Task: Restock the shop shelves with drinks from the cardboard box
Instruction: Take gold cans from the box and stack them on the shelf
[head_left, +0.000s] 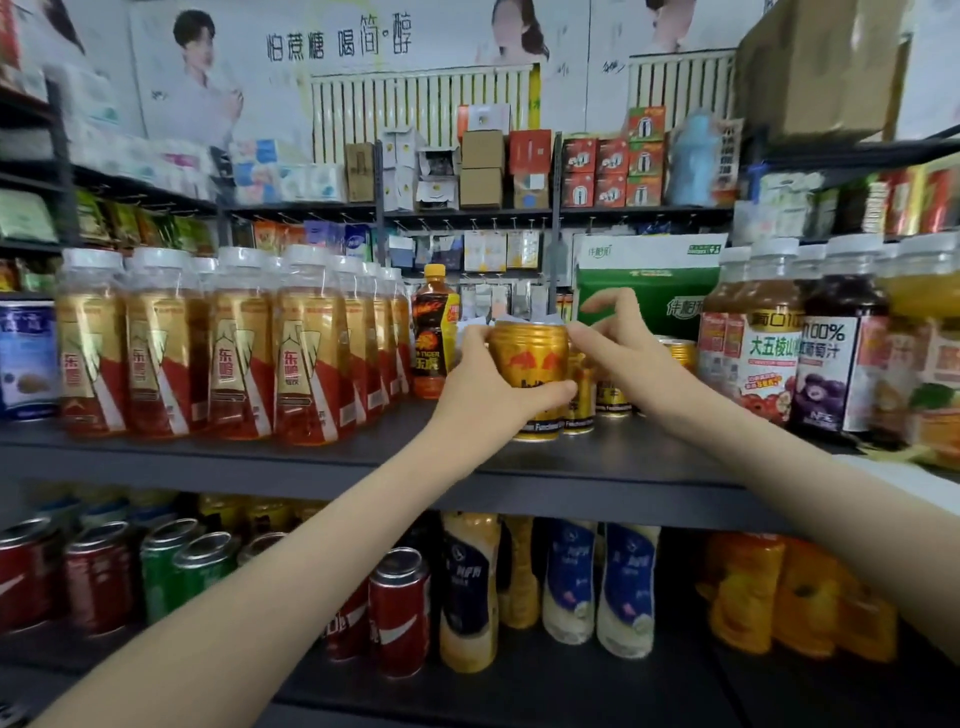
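Gripping the upright gold can (527, 364) mid-frame is the left hand (480, 382). The right hand (615, 340), fingers loosely spread, flanks its right rim.

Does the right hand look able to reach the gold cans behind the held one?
Probably yes: the right hand is beside those gold cans; the held can in the left hand covers only their left.

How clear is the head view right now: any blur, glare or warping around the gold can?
Head view: the light is soft and even, with no harsh glare. The gold can at centre reads fairly sharp. The shelf edge bows from the wide lens. On the lower shelf the red cans and orange bottles are smeared.
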